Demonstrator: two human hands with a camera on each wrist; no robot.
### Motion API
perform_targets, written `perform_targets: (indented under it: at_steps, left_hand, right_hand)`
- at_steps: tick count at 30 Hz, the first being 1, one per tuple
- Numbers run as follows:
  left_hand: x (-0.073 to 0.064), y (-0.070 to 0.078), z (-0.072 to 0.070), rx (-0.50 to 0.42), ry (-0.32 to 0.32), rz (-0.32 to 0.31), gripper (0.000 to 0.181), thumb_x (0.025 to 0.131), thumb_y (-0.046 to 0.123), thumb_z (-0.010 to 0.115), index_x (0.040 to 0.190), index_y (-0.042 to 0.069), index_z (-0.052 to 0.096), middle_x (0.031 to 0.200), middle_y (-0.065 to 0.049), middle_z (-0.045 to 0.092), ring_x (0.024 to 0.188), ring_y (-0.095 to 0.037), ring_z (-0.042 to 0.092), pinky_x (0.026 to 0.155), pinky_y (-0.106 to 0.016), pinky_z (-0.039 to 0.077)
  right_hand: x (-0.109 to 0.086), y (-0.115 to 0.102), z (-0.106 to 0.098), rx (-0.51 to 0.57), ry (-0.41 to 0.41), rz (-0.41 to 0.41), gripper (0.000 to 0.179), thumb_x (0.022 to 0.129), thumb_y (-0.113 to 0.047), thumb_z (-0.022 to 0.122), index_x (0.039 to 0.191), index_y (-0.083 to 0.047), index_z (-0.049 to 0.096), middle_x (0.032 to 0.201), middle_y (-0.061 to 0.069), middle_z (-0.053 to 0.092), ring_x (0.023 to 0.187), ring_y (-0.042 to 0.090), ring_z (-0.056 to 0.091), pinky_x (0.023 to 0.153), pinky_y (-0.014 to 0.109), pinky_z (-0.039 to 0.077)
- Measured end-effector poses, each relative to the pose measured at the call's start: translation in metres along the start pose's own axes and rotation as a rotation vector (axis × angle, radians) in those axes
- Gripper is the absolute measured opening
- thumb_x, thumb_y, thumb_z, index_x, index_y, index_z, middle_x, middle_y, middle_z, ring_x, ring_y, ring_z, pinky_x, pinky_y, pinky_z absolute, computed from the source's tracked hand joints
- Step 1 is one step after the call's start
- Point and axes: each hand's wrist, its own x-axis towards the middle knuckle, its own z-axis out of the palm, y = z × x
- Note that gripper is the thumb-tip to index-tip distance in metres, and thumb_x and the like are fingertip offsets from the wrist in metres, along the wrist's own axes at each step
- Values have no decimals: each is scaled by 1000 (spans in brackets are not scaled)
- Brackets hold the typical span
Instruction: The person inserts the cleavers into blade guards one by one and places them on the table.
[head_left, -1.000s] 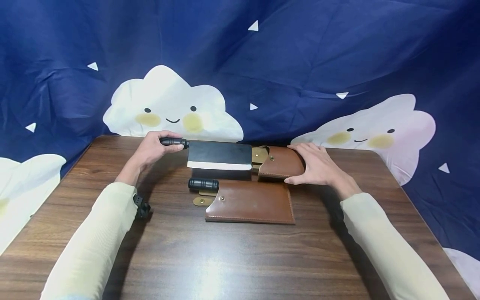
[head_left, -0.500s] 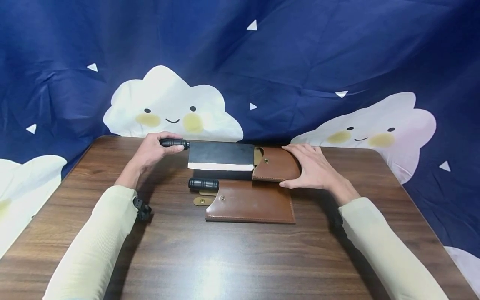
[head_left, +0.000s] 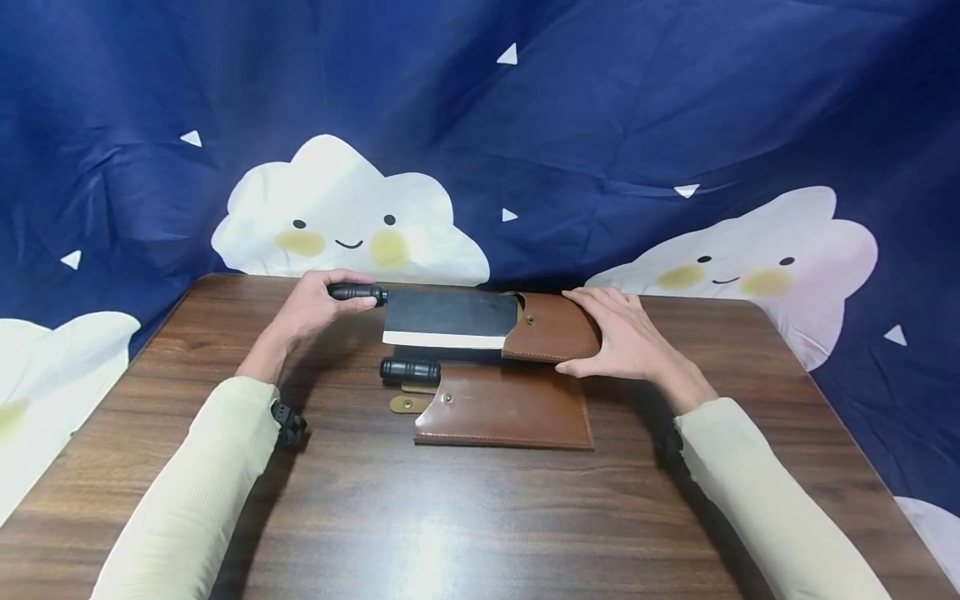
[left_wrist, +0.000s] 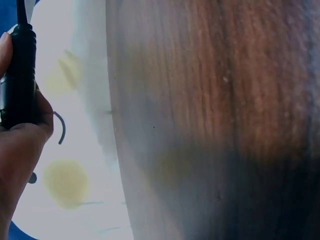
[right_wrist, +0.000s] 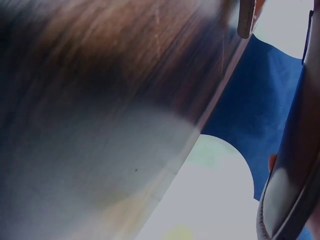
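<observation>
In the head view my left hand (head_left: pixel 303 312) grips the black handle of a cleaver (head_left: pixel 450 315), whose dark blade with a bright edge points right. The front end of the blade is inside the mouth of a brown leather knife sheath (head_left: pixel 558 329) and hidden there. My right hand (head_left: pixel 626 337) holds that sheath by its right end, thumb at the near edge and fingers over the far side. The left wrist view shows the cleaver handle (left_wrist: pixel 20 75) between thumb and fingers. At the right of the right wrist view, the sheath (right_wrist: pixel 292 175) appears edge-on.
A second brown leather sheath (head_left: pixel 510 408), with a black handle (head_left: pixel 410 370) sticking out of its left end and a tan snap strap (head_left: pixel 408 404), lies just in front. The wooden table (head_left: pixel 480 517) ends at a blue curtain (head_left: pixel 562 125) with clouds.
The right hand has moved the sheath left over the cleaver's front end, closing the gap and covering part of the blade. The cleaver has shifted slightly right. The second sheath lies where it was.
</observation>
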Motion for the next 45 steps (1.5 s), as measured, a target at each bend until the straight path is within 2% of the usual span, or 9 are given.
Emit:
perform_targets:
  at_steps: [8, 17, 23, 34, 45]
  left_hand:
    - [1, 2, 4, -30, 20, 17, 47, 84, 22, 86, 122, 0, 69, 118, -17, 66, 94, -17, 64, 79, -22, 52]
    - [1, 5, 9, -75, 12, -2, 49, 85, 19, 85, 126, -2, 67, 122, -18, 66, 96, -15, 64, 81, -21, 52]
    - [3, 5, 12, -58, 11, -6, 48, 85, 22, 85, 124, -1, 68, 121, -18, 65, 97, -19, 63, 81, -22, 51]
    - [4, 5, 18, -54, 23, 1, 46, 85, 23, 85, 122, 1, 69, 121, -17, 65, 94, -19, 64, 79, -23, 51]
    - [3, 5, 19, -46, 15, 14, 45, 85, 22, 85, 121, 1, 69, 118, -16, 67, 92, -19, 65, 78, -23, 51]
  right_hand:
    - [-1, 0, 0, 1, 14, -4, 113, 60, -70, 85, 149, -10, 49, 142, 12, 53, 130, 34, 44, 98, 53, 29]
    - [3, -5, 1, 1, 10, -10, 114, 59, -72, 84, 149, -11, 49, 143, 11, 53, 128, 32, 44, 95, 52, 30]
    - [4, -7, 1, 8, 11, -10, 114, 59, -72, 84, 149, -12, 50, 143, 10, 53, 127, 32, 45, 95, 53, 30]
    - [9, -12, 0, 10, 13, -27, 113, 59, -72, 84, 148, -11, 51, 144, 10, 53, 127, 31, 45, 91, 51, 30]
    - [10, -16, 4, -3, 16, -30, 113, 59, -72, 84, 148, -9, 51, 143, 11, 53, 129, 32, 45, 93, 52, 31]
